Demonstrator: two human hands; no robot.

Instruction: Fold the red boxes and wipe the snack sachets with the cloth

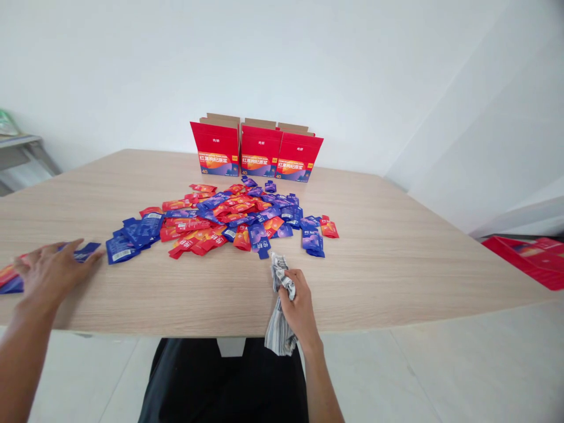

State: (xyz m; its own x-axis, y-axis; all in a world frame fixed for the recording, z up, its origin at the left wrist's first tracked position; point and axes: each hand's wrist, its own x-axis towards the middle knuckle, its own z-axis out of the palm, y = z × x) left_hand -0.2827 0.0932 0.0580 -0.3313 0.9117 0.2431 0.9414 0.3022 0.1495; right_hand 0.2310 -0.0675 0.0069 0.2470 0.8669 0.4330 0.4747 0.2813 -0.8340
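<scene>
My right hand point(299, 305) is closed around a crumpled grey-and-white striped cloth point(278, 332). The cloth touches the table and droops over its front edge. Over at the table's left, my left hand point(55, 269) lies with fingers spread on a few sachets. A blue sachet point(87, 251) sticks out beside its thumb, and a red-and-blue packet point(9, 283) shows past its other side; what lies under the palm is hidden. Between the hands spreads a loose pile of red sachets point(194, 225) and blue sachets point(259, 237). Nearest my left hand are several blue sachets point(122, 248).
Behind the pile, three upright red cartons with raised flaps stand side by side: a left carton point(219, 154), a middle carton point(259, 153) and a right carton point(296, 157). A red box point(526, 258) sits beyond the right edge of the wooden table point(388, 252). A white wall rises behind.
</scene>
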